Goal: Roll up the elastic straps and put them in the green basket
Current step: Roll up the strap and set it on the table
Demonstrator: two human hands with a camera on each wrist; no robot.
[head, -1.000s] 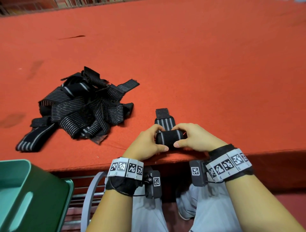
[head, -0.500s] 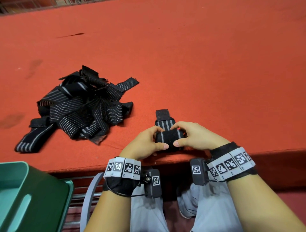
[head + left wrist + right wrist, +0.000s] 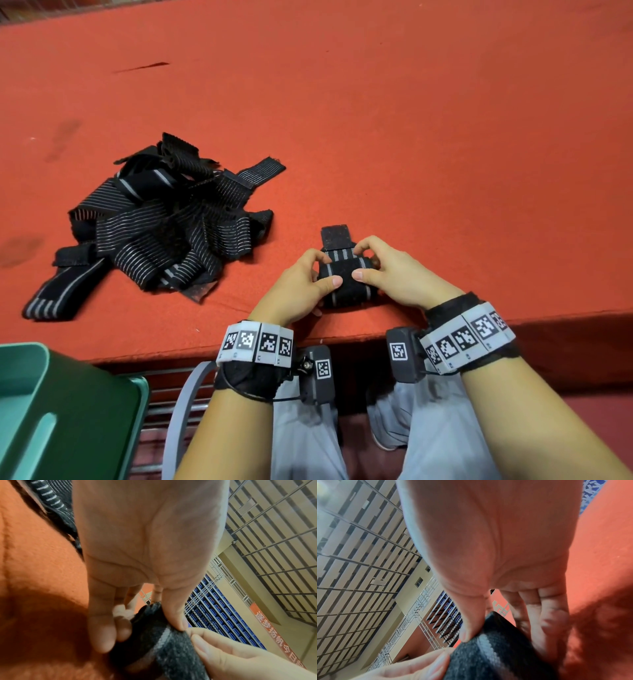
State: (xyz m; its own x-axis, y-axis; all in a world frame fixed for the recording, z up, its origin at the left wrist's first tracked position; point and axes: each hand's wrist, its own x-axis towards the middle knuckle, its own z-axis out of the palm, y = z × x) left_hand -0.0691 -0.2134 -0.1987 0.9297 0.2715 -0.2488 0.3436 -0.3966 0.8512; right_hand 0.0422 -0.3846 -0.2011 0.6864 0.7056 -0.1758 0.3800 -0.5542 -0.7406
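Green basket (image 3: pixel 68 411) lower left of frame, below table edge; loose strap pile (image 3: pixel 154 222) left of centre on red table (image 3: pixel 411 120); left hand (image 3: pixel 298 291) and right hand (image 3: pixel 394 277) at lower centre, thumbs and curled fingers pinching half-rolled strap (image 3: pixel 346 281); short tail (image 3: pixel 337 238) still flat beyond roll; step: rolling, nearly finished; next likely: wind tail on, carry roll down-left to basket.

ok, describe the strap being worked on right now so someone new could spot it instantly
On the red table, go to the near edge, right of the loose strap pile. The rolled strap sits there, gripped between the left hand and right hand. It alone is wound into a tight cylinder, with a short flat tail pointing away.
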